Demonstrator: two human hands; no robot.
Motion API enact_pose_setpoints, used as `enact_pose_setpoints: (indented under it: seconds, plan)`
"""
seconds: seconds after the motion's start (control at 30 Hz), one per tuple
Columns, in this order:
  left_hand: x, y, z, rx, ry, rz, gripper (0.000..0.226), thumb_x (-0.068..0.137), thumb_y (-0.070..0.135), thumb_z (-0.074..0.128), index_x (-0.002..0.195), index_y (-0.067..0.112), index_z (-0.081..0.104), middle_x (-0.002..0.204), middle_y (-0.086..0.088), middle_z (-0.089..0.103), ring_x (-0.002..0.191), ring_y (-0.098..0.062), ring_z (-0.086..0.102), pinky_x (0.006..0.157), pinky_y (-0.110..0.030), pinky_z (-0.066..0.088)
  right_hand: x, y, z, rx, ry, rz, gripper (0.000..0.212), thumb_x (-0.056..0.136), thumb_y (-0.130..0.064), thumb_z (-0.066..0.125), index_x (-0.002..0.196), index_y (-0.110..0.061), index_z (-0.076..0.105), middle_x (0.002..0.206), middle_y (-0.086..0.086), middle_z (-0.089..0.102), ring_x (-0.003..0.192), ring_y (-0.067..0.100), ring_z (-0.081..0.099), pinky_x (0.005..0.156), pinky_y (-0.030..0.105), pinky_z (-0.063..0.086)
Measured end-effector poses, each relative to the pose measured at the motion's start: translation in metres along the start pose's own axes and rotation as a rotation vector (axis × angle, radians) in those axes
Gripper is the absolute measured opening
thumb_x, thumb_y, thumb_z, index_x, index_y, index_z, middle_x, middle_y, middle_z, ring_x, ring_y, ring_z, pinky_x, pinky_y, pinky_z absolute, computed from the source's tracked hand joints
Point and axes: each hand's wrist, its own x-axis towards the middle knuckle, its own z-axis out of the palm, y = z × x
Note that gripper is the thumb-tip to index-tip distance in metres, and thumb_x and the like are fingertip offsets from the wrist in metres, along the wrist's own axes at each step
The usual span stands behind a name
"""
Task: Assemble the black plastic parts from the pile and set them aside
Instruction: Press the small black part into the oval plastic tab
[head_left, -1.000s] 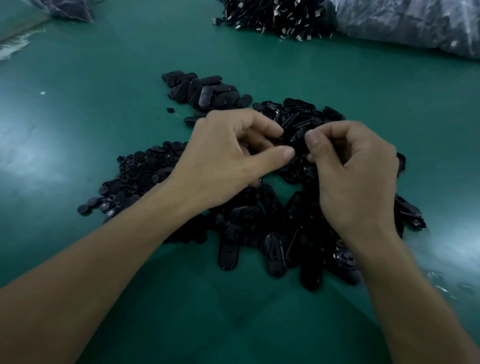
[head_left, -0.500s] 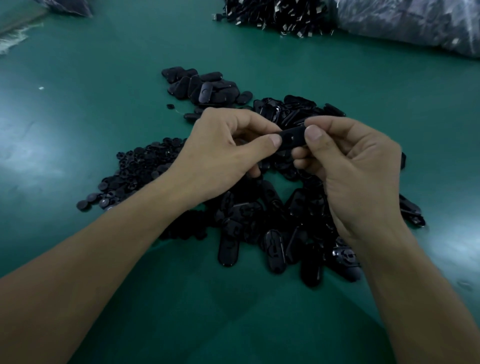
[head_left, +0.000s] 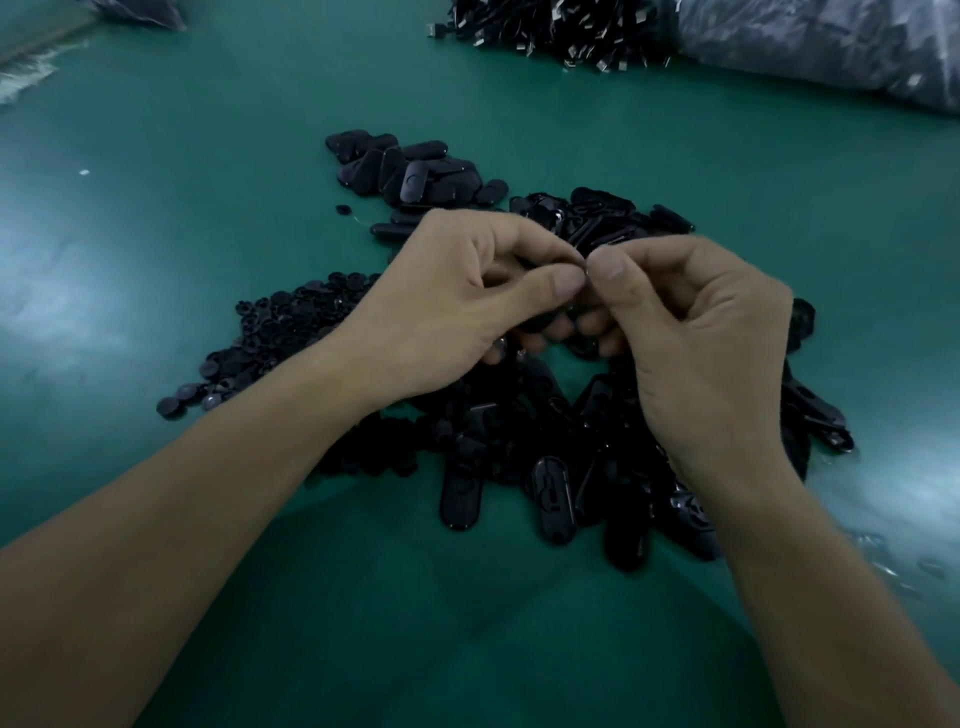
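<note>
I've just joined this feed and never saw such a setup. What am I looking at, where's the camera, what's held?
No machine here: a person works with two bare hands, filmed by one camera on their head that looks forward and down. The left hand and right hand meet thumb to thumb, pinching a small black part, mostly hidden in the grip. Below them on the green table lies a pile of black oval shells; to its left, small round pieces; farther off, a smaller group of ovals. A dark heap and a plastic bag sit at the far edge.
</note>
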Motion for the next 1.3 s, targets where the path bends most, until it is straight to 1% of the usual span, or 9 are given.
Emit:
enact_pose_setpoints:
  seconds: [0.1,0.2,0.37,0.53,0.7,0.9,1.13,1.2,1.3]
  plan:
    - [0.006,-0.005,-0.006,-0.059,0.208,-0.016,0.005,0.1,0.02,0.061,0.095,0.023,0.061,0.082,0.003,0.077,0.069,-0.012,0.073,0.051,-0.022,0.054,-0.001,0.001,0.002,-0.196,0.0,-0.089,0.014,0.097,-0.028,0.066,0.085,-0.035,0.067,0.076,-0.01,0.071,0.063,0.005,0.064,0.058,0.016,0.049]
    - [0.011,-0.012,-0.015,-0.096,0.46,0.002,0.008,0.098,0.023,0.065,0.091,0.021,0.06,0.089,0.0,0.077,0.08,-0.015,0.072,0.064,-0.028,0.058,-0.005,0.002,0.007,-0.345,-0.18,-0.102,0.011,0.094,-0.021,0.069,0.092,-0.031,0.072,0.081,-0.017,0.069,0.075,0.002,0.064,0.069,0.013,0.05]
    - [0.015,-0.015,-0.026,-0.19,0.679,0.039,0.013,0.09,0.022,0.073,0.081,0.024,0.065,0.073,0.009,0.067,0.067,-0.004,0.062,0.062,-0.024,0.054,-0.003,-0.01,0.025,-0.669,-0.508,-0.18,0.017,0.095,-0.031,0.065,0.109,-0.026,0.072,0.095,-0.01,0.06,0.096,0.012,0.055,0.085,0.037,0.05]
    - [0.017,-0.018,-0.027,-0.223,0.701,0.001,0.019,0.088,0.013,0.074,0.082,0.019,0.058,0.072,-0.004,0.067,0.064,-0.012,0.065,0.062,-0.025,0.056,0.0,-0.03,0.051,-0.819,-0.695,-0.226,0.026,0.095,-0.043,0.061,0.115,-0.029,0.07,0.1,-0.003,0.053,0.106,0.02,0.049,0.085,0.038,0.046]
    - [0.019,-0.022,-0.028,-0.166,0.7,-0.03,0.014,0.089,0.009,0.071,0.096,0.017,0.061,0.078,-0.003,0.068,0.066,-0.009,0.067,0.064,-0.023,0.054,0.003,-0.032,0.066,-0.908,-0.745,-0.22,0.026,0.092,-0.04,0.065,0.101,-0.016,0.065,0.096,0.0,0.049,0.101,0.023,0.052,0.081,0.035,0.046]
    - [0.019,-0.022,-0.027,-0.102,0.687,-0.022,0.011,0.088,0.012,0.069,0.093,0.022,0.07,0.07,0.005,0.07,0.066,-0.009,0.066,0.065,-0.023,0.054,0.0,-0.026,0.066,-0.857,-0.7,-0.162,0.01,0.095,-0.026,0.066,0.101,-0.018,0.068,0.098,0.0,0.062,0.091,0.019,0.056,0.079,0.036,0.052]
    - [0.017,-0.02,-0.023,-0.088,0.654,-0.021,0.01,0.086,0.013,0.071,0.092,0.02,0.071,0.07,0.004,0.071,0.066,-0.012,0.067,0.064,-0.023,0.053,-0.003,-0.021,0.063,-0.828,-0.675,-0.236,0.01,0.099,-0.024,0.06,0.099,-0.015,0.062,0.098,0.001,0.058,0.094,0.023,0.053,0.078,0.035,0.047]
    - [0.017,-0.02,-0.022,-0.09,0.649,-0.026,0.01,0.085,0.013,0.071,0.092,0.019,0.071,0.07,0.004,0.071,0.066,-0.012,0.066,0.062,-0.023,0.053,-0.003,-0.021,0.061,-0.746,-0.645,-0.221,0.013,0.101,-0.026,0.056,0.097,-0.013,0.057,0.097,0.001,0.059,0.09,0.024,0.054,0.075,0.038,0.045]
    - [0.017,-0.019,-0.022,-0.101,0.634,-0.019,0.01,0.084,0.012,0.071,0.09,0.02,0.07,0.067,0.006,0.07,0.066,-0.012,0.066,0.063,-0.025,0.054,0.002,-0.022,0.048,-0.535,-0.574,-0.066,0.013,0.102,-0.028,0.054,0.096,-0.017,0.056,0.086,-0.001,0.062,0.074,0.021,0.058,0.066,0.045,0.049]
